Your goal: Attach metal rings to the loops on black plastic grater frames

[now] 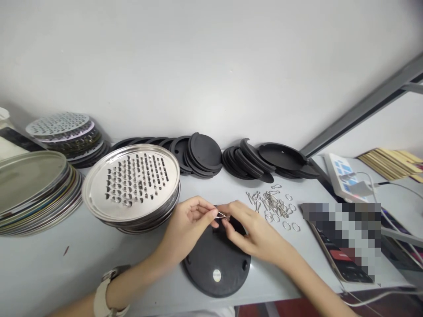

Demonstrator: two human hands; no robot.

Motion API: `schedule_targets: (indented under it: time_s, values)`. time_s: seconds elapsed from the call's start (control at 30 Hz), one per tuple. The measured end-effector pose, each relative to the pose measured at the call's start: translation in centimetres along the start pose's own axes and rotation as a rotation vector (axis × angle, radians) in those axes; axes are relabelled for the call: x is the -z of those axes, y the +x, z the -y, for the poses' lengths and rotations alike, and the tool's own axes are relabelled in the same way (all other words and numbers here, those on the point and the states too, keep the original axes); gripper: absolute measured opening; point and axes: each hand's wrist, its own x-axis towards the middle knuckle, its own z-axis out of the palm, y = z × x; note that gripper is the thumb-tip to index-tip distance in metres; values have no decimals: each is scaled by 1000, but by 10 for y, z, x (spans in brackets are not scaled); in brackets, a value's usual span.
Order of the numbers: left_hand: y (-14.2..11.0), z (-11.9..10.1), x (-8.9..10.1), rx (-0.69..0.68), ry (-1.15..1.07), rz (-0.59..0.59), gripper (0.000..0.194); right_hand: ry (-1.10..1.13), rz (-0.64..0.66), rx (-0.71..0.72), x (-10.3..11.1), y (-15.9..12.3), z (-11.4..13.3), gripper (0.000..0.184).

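Where the metal clip (219, 215) sits: between my two hands, over the far part of the black round base (216, 264); contact with the base cannot be told.
Left hand (189, 223): thumb and forefinger pinched on one end of the clip.
Right hand (247, 226): fingertips narrowed on the other end; whether a separate ring is caught there, I cannot tell.
Clip handling: judged light, stiff, springy, slick to bare skin, unlikely to break; best held by its ends.
Base handling: judged rigid and fairly light; best held by the rim.
Count under my hands: one base, one pale round sticker (217, 275).
Hardware heap (276, 203): too tangled to count; four loose rings (299, 228) distinguishable at its right.
Grater stacks: two, topped by one silver grater plate (137, 182) and one white grater plate (57, 124).
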Motion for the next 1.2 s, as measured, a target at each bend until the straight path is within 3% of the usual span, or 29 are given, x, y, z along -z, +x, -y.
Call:
schedule_targets:
  time_s: [0.1, 0.57, 0.77, 0.9, 1.0, 1.2]
  values:
    - [1, 1, -1, -3, 11, -10, 8, -57, -44, 80, -4, 3, -4, 13]
    - [1, -1, -3, -28, 42, -32, 9, -28, -107, 99, -11, 0, -19, 7]
    - [-1, 2, -4, -47, 84, -63, 7, -329, -124, 179, -3, 4, -19, 29]
    - [-3, 1, -5, -88, 158, -119, 5, -496, -153, 214, 3, 5, -14, 19]
    - [-5, 0, -6, -135, 204, -116, 6, -463, -132, 238, 1, 5, -9, 27]
    - [-5, 1, -6, -128, 213, -99, 6, -304, -121, 240, -8, 5, -13, 16]
